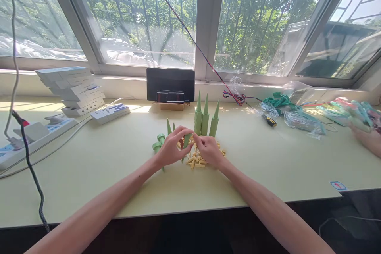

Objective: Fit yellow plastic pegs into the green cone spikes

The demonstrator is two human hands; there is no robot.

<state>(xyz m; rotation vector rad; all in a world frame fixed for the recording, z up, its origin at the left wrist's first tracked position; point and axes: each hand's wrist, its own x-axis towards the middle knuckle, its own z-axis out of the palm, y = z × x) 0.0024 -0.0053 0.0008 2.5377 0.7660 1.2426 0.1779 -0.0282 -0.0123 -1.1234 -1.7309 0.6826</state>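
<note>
My left hand [171,147] is closed around a green pointed piece [186,142] that angles down between both hands. My right hand [208,149] pinches at the same spot, fingers pressed together next to the piece; what they hold is too small to name. Under the hands lies a heap of small tan pegs [197,161]. Just behind stand three tall green cones [205,117], upright and close together. Smaller green cones and rings [158,141] sit left of my left hand.
A dark tablet [170,83] stands at the window sill. Stacked white boxes [74,88] and a power strip [32,136] are at the left. Plastic bags with coloured parts [300,117] and a small screwdriver [270,120] lie right. Another person's hand [367,139] rests at the far right.
</note>
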